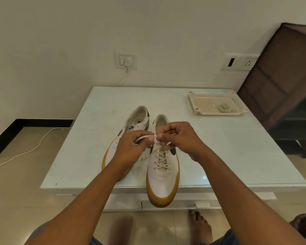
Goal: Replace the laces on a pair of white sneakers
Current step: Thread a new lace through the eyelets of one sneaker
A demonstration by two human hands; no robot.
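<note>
While criss-cross rows already fill the eyelets of the laced sneaker (163, 181), the step in hand looks like the tying-off at its top. The left hand (131, 147) and the right hand (181, 138) meet just above its tongue. Each grip is pressed thumb to forefinger on the lace (145, 137), pinching it where the two sides come together. One loose end trails down to the left of this sneaker onto the counter (237, 156). The next move, I judge, calls for drawing a loop through and pulling evenly to both sides, keeping tension so the soft cord does not slip the pinch. The sneaker could slide, since its toe overhangs the counter's near edge. The lace is a pale, limp, slightly flattened woven cord. The laced sneaker has a smooth white upper, dark swooshes on its flanks and a rounded gum-coloured rubber sole. The second sneaker (140, 117) lies just to its left and a little beyond, partly behind the left hand, so I cannot tell whether it is laced. Beyond the laced sneaker to its right, well apart, a perforated cream plastic tray (205, 103) holds a coiled lace (223, 107). The counter top is glossy and glass-like.
</note>
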